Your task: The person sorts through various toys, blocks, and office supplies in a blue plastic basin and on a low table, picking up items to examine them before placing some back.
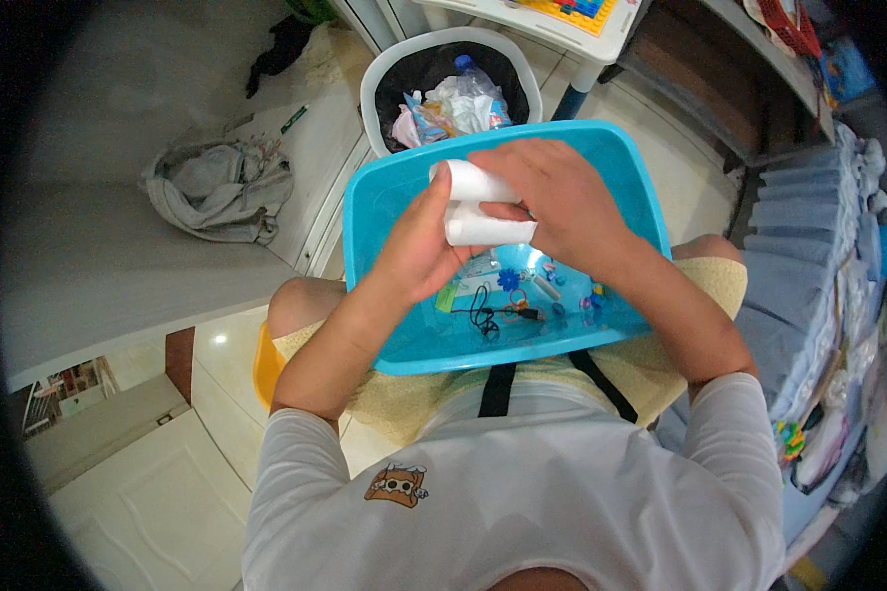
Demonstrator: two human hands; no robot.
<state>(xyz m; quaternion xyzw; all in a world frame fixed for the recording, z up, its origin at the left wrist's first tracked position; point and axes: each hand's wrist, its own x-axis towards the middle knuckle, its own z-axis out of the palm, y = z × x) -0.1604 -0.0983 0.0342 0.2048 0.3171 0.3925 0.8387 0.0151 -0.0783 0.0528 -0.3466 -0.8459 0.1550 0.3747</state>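
Two white rolls, which look like paper, are held one beyond the other over a blue plastic basin (406, 362). My left hand (425, 247) is closed around the left ends of the far roll (473, 182) and the near roll (488, 226). From the right, my right hand (554, 196) grips them, with a finger between the two. The basin rests on my lap. On its bottom lie a black USB cable (484, 314), a dark blue spiky piece (508, 279), a green and white card (446, 297) and several small coloured bits.
Beyond the basin stands a bin (373, 89) holding rubbish and a plastic bottle (477, 77). A white table (599, 48) with toy bricks is at the top right. Grey cloth (222, 188) lies at left; blue bedding (791, 273) and a dark shelf (717, 74) are at right.
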